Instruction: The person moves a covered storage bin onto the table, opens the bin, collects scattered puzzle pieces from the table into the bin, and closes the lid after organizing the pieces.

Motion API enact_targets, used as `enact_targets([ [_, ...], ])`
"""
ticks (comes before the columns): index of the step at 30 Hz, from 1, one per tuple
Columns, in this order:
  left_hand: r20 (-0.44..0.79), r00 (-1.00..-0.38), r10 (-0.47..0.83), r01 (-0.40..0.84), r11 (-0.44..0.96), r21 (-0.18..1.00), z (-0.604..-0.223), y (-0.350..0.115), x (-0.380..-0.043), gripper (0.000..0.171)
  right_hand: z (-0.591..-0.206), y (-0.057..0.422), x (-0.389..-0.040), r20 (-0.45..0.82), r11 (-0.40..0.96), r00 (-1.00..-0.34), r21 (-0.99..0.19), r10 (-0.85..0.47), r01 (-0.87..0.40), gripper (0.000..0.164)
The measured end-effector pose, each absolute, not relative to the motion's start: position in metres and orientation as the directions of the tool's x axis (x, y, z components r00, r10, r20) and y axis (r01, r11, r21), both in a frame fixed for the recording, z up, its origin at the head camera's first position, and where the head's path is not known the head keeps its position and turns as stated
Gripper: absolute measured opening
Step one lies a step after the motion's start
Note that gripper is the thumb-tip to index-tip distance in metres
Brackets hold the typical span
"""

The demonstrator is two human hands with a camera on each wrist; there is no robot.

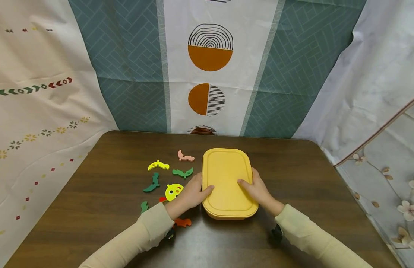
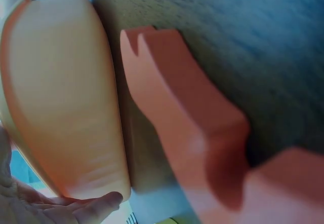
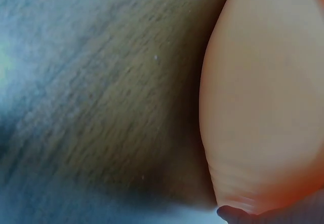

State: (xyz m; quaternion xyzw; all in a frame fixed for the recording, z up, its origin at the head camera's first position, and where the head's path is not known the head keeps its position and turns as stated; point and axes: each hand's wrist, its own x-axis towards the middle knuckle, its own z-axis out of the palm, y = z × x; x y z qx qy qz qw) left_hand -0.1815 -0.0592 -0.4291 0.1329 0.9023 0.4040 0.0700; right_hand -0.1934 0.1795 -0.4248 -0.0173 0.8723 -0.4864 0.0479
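Note:
A yellow lidded container (image 1: 226,167) sits on the table in front of me, its lid in place. From its left side my left hand (image 1: 191,193) grips it, thumb over the lid's edge and fingers along the wall. On the opposite side my right hand (image 1: 259,189) grips it in the same way. The left wrist view shows the container's side wall (image 2: 61,97), with fingers of the left hand (image 2: 61,210) at its far end. In the right wrist view a fingertip (image 3: 237,215) touches the bottom of the wall (image 3: 263,97).
Left of the container lie several toy pieces: a yellow smiling disc (image 1: 172,190), a curved yellow piece (image 1: 158,165), a pink one (image 1: 185,156), green ones (image 1: 183,172) and an orange-red one (image 1: 183,222) by the left wrist. A patterned curtain (image 1: 136,74) hangs behind the brown table (image 1: 287,167).

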Motion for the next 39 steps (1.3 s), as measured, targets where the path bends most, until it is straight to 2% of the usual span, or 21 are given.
enact_targets([
  [12, -0.032, -0.965, 0.261, 0.166, 0.699, 0.696, -0.430, -0.059, -0.183, 0.069, -0.424, 0.172, -0.196, -0.092, 0.460, -0.995, -0.886, -0.046, 0.061, 0.071],
  [25, -0.052, -0.968, 0.244, 0.148, 0.729, 0.668, -0.427, -0.058, -0.184, 0.073, -0.421, 0.169, -0.200, -0.093, 0.449, -0.995, -0.891, -0.043, 0.064, 0.068],
  [39, 0.001, -0.971, 0.237, 0.178, 0.724, 0.667, -0.420, -0.058, -0.186, 0.068, -0.416, 0.170, -0.202, -0.095, 0.473, -0.995, -0.878, -0.025, 0.072, 0.072],
])
